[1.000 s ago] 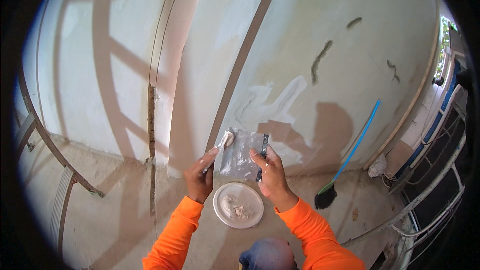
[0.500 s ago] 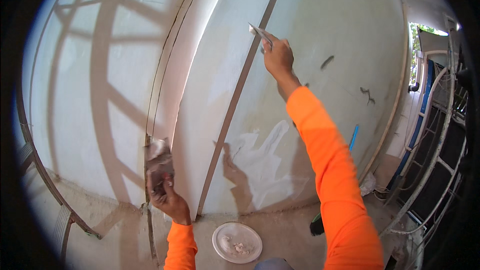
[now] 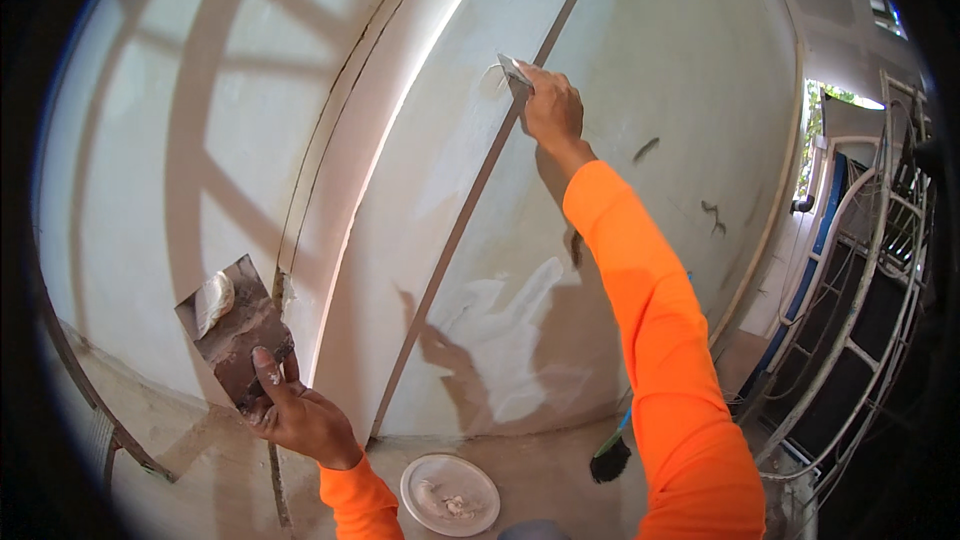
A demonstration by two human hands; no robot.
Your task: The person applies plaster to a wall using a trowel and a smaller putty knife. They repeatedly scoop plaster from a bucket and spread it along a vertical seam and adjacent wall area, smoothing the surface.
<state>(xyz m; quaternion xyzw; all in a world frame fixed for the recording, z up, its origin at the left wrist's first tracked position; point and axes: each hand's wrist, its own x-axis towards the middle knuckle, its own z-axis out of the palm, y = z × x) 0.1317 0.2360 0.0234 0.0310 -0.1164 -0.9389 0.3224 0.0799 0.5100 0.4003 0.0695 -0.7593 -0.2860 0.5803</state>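
My left hand grips a wide metal scraper plate at the lower left, with a lump of white putty on its face. My right hand is raised, closed on a narrow metal putty knife at the pale wall. A small white smear shows by the blade, near the edge of a long dark vertical strip. Lower on the wall is a white patched area. Below, a round white lid holding some putty lies on the floor.
A broom with a black head leans at the wall's foot, partly behind my right arm. Tubular metal frames stand at the right beside an opening with foliage. A curved rail stands at the left. Dark cracks mark the right wall.
The plate has passed from my right hand to my left and the knife to my right. My right hand has risen to the wall, while the plate has moved left.
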